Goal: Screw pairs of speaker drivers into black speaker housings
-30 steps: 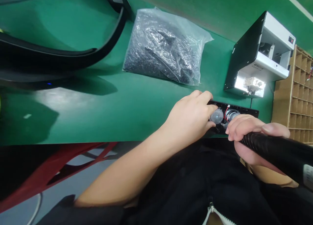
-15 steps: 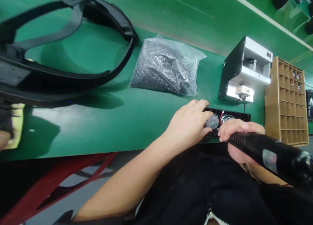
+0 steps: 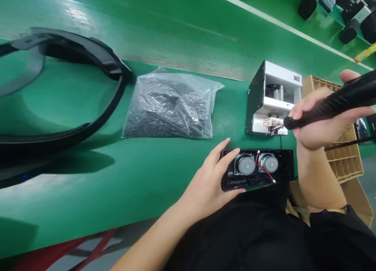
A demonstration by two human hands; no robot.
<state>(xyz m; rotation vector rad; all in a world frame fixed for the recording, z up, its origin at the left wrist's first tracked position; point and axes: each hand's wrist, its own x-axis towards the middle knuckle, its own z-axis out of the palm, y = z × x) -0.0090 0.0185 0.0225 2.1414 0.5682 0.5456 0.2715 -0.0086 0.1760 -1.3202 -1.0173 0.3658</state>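
Observation:
My left hand (image 3: 207, 182) grips the left end of a black plastic housing (image 3: 257, 180), fingers over its edge. Two round speaker drivers (image 3: 245, 164) (image 3: 268, 163) sit side by side in the housing, joined by red and white wires (image 3: 263, 168). My right hand (image 3: 320, 122) is raised clear of the housing and holds a black electric screwdriver (image 3: 329, 106). Its tip points left, close to the metal outlet of a screw feeder (image 3: 272, 123).
The white and black screw feeder (image 3: 273, 94) stands beyond the housing on the green bench mat (image 3: 182, 173). To its left lies a clear bag of black parts (image 3: 167, 108), then a large black curved band (image 3: 70, 79). A cardboard compartment rack (image 3: 343, 161) stands right.
My right hand has lifted the screwdriver off the housing and moved it up to the feeder, uncovering both speakers. My left hand has shifted from the left speaker to the housing's left end.

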